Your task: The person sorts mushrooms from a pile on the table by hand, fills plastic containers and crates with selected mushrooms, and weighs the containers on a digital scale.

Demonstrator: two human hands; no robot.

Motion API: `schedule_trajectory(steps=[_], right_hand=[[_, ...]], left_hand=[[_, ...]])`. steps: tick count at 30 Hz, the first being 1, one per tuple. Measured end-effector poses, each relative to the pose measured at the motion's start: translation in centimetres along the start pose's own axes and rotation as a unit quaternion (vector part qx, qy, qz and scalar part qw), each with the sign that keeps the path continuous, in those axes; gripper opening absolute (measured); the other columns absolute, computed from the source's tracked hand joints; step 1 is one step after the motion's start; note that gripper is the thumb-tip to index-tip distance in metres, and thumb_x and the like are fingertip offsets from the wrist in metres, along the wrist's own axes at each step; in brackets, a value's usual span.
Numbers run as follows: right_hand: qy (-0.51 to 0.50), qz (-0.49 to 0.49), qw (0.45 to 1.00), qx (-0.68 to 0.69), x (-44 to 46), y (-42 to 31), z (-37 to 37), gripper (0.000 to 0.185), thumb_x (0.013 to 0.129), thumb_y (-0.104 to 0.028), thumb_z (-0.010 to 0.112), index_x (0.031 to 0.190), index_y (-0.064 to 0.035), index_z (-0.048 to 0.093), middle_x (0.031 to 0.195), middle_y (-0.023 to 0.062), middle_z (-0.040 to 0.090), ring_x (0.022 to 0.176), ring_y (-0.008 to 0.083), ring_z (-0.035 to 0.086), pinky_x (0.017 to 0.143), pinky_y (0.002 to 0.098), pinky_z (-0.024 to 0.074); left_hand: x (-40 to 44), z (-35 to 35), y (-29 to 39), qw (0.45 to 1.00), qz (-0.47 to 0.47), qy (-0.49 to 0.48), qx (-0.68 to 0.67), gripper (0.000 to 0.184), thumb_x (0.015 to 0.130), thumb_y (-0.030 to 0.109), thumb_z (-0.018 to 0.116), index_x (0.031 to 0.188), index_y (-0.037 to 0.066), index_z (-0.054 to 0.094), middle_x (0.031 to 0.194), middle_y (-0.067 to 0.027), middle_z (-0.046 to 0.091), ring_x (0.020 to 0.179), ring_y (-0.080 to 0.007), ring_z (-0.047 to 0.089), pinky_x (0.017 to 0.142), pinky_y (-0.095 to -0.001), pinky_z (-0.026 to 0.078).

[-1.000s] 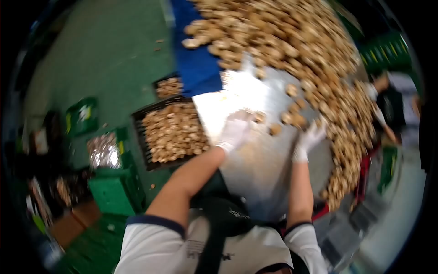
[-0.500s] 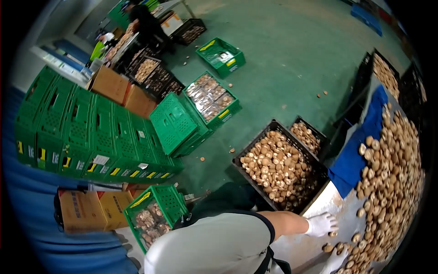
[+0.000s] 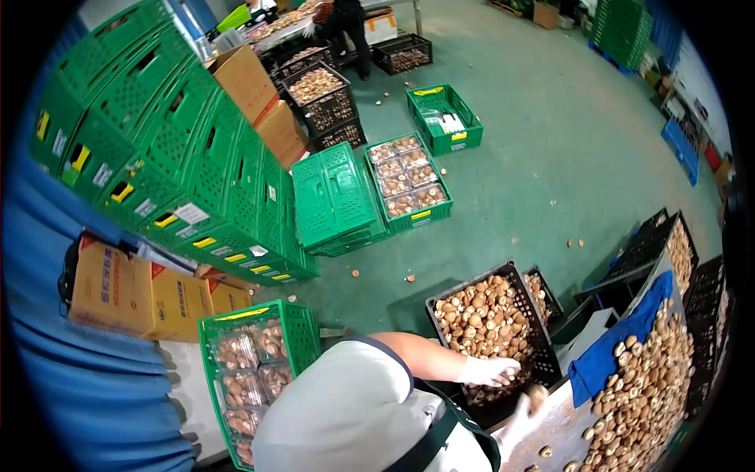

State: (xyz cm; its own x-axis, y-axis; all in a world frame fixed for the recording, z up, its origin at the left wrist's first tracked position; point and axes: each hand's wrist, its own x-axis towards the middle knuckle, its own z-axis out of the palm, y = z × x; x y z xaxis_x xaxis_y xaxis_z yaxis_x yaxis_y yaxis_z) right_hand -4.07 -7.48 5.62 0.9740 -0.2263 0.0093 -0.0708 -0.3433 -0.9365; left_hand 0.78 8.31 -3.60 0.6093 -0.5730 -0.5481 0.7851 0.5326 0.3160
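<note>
My left hand [image 3: 489, 370], in a white glove, is over the near part of a black crate [image 3: 437, 321] of brown mushrooms [image 3: 484, 315]. Its fingers are curled round a mushroom. Lower right, my right hand [image 3: 519, 418], also gloved, is at the metal table's edge, with a brown mushroom [image 3: 537, 397] at its fingers; it is blurred. On the metal table [image 3: 562, 425] a large heap of mushrooms [image 3: 645, 377] lies to the right, beside a blue cloth [image 3: 586, 371].
Green crates [image 3: 165, 149] stand stacked at the left. A green crate of packed mushrooms [image 3: 303, 322] is beside me, another [image 3: 440, 211] on the floor. Cardboard boxes [image 3: 118, 291] sit at the left. A person [image 3: 354, 31] stands by a far table.
The view has swung left, away from the mushroom heap. My left hand has moved from the table to over the black crate. My right hand has risen from the mushrooms with one at its fingers.
</note>
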Motion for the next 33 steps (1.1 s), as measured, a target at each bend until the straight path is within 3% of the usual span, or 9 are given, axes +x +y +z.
schedule_trajectory(steps=[5, 9, 10, 11, 13, 14, 17, 26, 33], right_hand=[[-0.297, -0.199, 0.923, -0.145, -4.9, -4.9, 10.9, 0.056, 0.073, -0.005, 0.070, 0.127, -0.0028, 0.054, 0.120, 0.0196, 0.053, 0.111, 0.0341, 0.052, 0.098, 0.0416, 0.0418], [-0.388, -0.256, 0.885, 0.008, -8.4, -4.4, 14.4, 0.050, 0.084, -0.006, 0.065, 0.131, 0.0001, 0.051, 0.124, 0.0195, 0.054, 0.117, 0.0333, 0.052, 0.104, 0.0415, 0.0393], [-0.396, -0.194, 0.895, 0.064, -9.4, -4.0, 14.6, 0.045, 0.088, -0.008, 0.062, 0.131, 0.0009, 0.051, 0.123, 0.0182, 0.056, 0.116, 0.0315, 0.053, 0.104, 0.0406, 0.0395], [-0.392, -0.127, 0.904, 0.111, -9.9, -4.9, 14.6, 0.041, 0.092, -0.010, 0.059, 0.131, 0.0016, 0.051, 0.122, 0.0169, 0.058, 0.116, 0.0298, 0.054, 0.104, 0.0398, 0.0397], [-0.352, -0.121, 0.923, 0.096, -10.0, -7.3, 13.2, 0.038, 0.098, -0.016, 0.054, 0.132, 0.0005, 0.051, 0.117, 0.0139, 0.061, 0.109, 0.0242, 0.058, 0.097, 0.0359, 0.0445], [-0.376, 0.035, 0.905, 0.197, -9.8, -6.8, 12.5, 0.041, 0.098, -0.020, 0.054, 0.134, -0.0008, 0.050, 0.117, 0.0139, 0.061, 0.103, 0.0244, 0.060, 0.091, 0.0348, 0.0477], [-0.370, 0.293, 0.764, 0.440, -8.4, -8.0, 10.6, 0.047, 0.100, -0.029, 0.053, 0.138, -0.0025, 0.047, 0.115, 0.0139, 0.062, 0.091, 0.0225, 0.064, 0.078, 0.0312, 0.0523], [-0.399, 0.310, 0.642, 0.576, -7.1, -10.0, 7.5, 0.059, 0.103, -0.041, 0.042, 0.145, -0.0010, 0.033, 0.137, 0.0238, 0.050, 0.117, 0.0356, 0.059, 0.095, 0.0408, 0.0536], [-0.388, 0.298, 0.637, 0.596, -5.8, -11.2, 7.0, 0.057, 0.103, -0.034, 0.041, 0.146, 0.0021, 0.032, 0.136, 0.0232, 0.051, 0.123, 0.0371, 0.055, 0.102, 0.0429, 0.0497]], left_hand=[[-10.8, -3.5, 2.8, 0.980, 0.052, 0.042, -0.189, 0.020, 0.092, 0.032, 0.060, 0.094, 0.012, 0.063, 0.079, -0.0037, 0.065, 0.079, -0.0227, 0.067, 0.076, -0.0365, 0.055], [-17.7, -9.7, -0.1, 0.958, 0.180, 0.032, -0.223, 0.018, 0.095, 0.024, 0.057, 0.105, 0.010, 0.062, 0.092, -0.0029, 0.065, 0.084, -0.0171, 0.065, 0.075, -0.0304, 0.055], [-18.6, -10.9, -1.6, 0.930, 0.353, 0.094, 0.037, 0.018, 0.096, 0.023, 0.055, 0.106, 0.010, 0.061, 0.093, -0.0027, 0.064, 0.082, -0.0168, 0.065, 0.072, -0.0313, 0.056], [-19.8, -11.5, -2.0, 0.910, 0.396, 0.079, 0.093, 0.021, 0.096, 0.024, 0.053, 0.110, 0.010, 0.059, 0.098, -0.0049, 0.064, 0.085, -0.0179, 0.064, 0.073, -0.0324, 0.056], [-21.8, -11.0, -1.8, 0.927, 0.286, -0.125, -0.208, 0.028, 0.098, 0.026, 0.048, 0.119, 0.008, 0.056, 0.108, -0.0093, 0.063, 0.090, -0.0202, 0.064, 0.076, -0.0347, 0.055], [-22.6, -10.4, -1.8, 0.898, 0.228, -0.188, -0.325, 0.032, 0.099, 0.027, 0.046, 0.123, 0.008, 0.055, 0.113, -0.0115, 0.062, 0.093, -0.0213, 0.063, 0.077, -0.0358, 0.054], [-27.1, -5.0, 0.1, 0.921, 0.246, -0.079, -0.291, 0.049, 0.101, 0.039, 0.041, 0.141, 0.009, 0.044, 0.131, -0.0175, 0.054, 0.103, -0.0280, 0.061, 0.082, -0.0424, 0.053], [-28.0, -0.1, 1.4, 0.917, 0.271, -0.102, -0.276, 0.050, 0.104, 0.040, 0.035, 0.142, 0.008, 0.043, 0.136, -0.0155, 0.052, 0.114, -0.0296, 0.055, 0.095, -0.0432, 0.047], [-26.6, 1.5, 2.9, 0.916, 0.260, -0.106, -0.286, 0.048, 0.103, 0.037, 0.037, 0.140, 0.008, 0.045, 0.137, -0.0137, 0.051, 0.116, -0.0270, 0.054, 0.097, -0.0429, 0.044]])
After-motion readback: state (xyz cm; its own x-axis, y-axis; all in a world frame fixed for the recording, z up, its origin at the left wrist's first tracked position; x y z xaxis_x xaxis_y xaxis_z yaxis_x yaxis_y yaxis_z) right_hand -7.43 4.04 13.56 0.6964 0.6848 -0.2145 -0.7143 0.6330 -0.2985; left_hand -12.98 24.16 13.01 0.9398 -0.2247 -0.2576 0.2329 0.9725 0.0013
